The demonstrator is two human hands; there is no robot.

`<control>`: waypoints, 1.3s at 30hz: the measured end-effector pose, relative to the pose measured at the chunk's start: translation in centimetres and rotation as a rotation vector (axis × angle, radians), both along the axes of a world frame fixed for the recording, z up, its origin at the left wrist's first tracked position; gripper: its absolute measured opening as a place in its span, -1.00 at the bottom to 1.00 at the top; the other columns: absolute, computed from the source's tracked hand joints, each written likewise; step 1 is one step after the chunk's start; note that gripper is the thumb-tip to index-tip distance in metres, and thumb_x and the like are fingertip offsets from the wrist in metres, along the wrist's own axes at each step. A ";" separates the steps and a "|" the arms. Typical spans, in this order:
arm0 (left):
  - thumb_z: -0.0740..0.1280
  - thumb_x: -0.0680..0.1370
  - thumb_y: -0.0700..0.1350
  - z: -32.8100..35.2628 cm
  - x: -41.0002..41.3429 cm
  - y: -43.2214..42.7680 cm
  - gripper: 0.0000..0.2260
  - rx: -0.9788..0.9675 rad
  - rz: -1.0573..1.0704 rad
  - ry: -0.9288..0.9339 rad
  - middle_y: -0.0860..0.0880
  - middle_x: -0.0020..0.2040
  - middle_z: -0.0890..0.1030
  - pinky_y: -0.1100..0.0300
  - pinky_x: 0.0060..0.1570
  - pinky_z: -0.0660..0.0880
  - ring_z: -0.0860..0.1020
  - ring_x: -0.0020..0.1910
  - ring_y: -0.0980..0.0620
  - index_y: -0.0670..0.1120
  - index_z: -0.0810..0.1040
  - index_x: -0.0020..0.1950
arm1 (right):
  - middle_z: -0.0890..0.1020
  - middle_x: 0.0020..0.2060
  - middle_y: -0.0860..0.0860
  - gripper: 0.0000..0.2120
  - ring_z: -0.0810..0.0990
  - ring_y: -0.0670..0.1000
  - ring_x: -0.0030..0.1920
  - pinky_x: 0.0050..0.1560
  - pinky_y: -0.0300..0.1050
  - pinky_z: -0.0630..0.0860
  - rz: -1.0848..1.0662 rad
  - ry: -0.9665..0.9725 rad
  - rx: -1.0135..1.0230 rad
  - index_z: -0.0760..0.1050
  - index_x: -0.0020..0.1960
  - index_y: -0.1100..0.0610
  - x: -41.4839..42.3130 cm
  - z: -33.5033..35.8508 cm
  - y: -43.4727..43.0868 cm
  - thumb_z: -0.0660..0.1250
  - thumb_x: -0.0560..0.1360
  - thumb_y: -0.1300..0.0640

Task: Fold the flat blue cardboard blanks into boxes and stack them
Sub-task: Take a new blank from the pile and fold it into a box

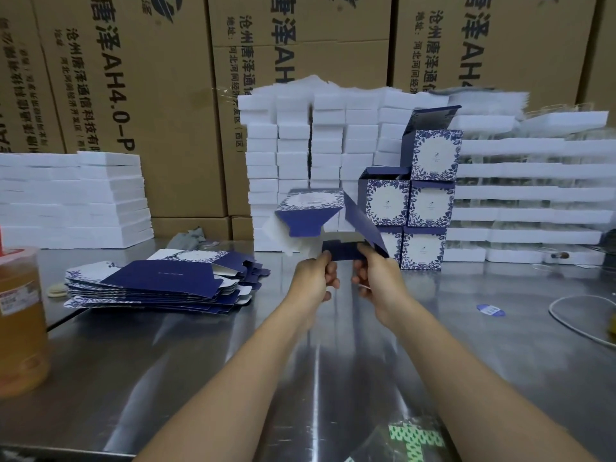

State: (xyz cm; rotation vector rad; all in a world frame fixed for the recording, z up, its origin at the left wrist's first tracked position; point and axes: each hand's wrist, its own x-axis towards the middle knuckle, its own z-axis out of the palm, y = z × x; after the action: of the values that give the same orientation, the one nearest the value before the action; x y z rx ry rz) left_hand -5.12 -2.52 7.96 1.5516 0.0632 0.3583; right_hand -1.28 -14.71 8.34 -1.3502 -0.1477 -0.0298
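Pinches bottom flap (pixel 342 254) of half-folded blue box (pixel 311 203), raised just above the grip, with left hand (pixel 311 280) and right hand (pixel 378 278). Has flat blanks (pixel 160 281) left of the grip, stacked boxes (pixel 425 203) beyond-right.

Both bare forearms stretch forward, converging; the left hand (pixel 313 278) and right hand (pixel 380 281), raised side by side, each pinch a dark blue cardboard flap (pixel 343 254) with curled fingers.
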 end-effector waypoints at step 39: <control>0.05 0.69 -0.20 0.2 -0.3 -0.4 -0.65 -0.001 0.030 -0.166 0.03 -0.45 0.20 0.32 -0.50 0.23 0.17 -0.50 0.10 -0.04 0.20 -0.31 | 0.30 -0.49 -0.04 -0.68 0.24 -0.03 -0.49 -0.42 -0.13 0.14 0.098 -0.070 -0.089 0.34 -0.36 0.03 -0.7 -0.1 1.3 0.17 0.57 0.10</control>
State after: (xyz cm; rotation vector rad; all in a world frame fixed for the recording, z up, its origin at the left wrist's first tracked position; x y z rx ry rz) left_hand -5.42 -2.87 8.14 1.5160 -0.0429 0.5092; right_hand -2.03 -13.45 8.27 -1.4303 -0.2765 0.0119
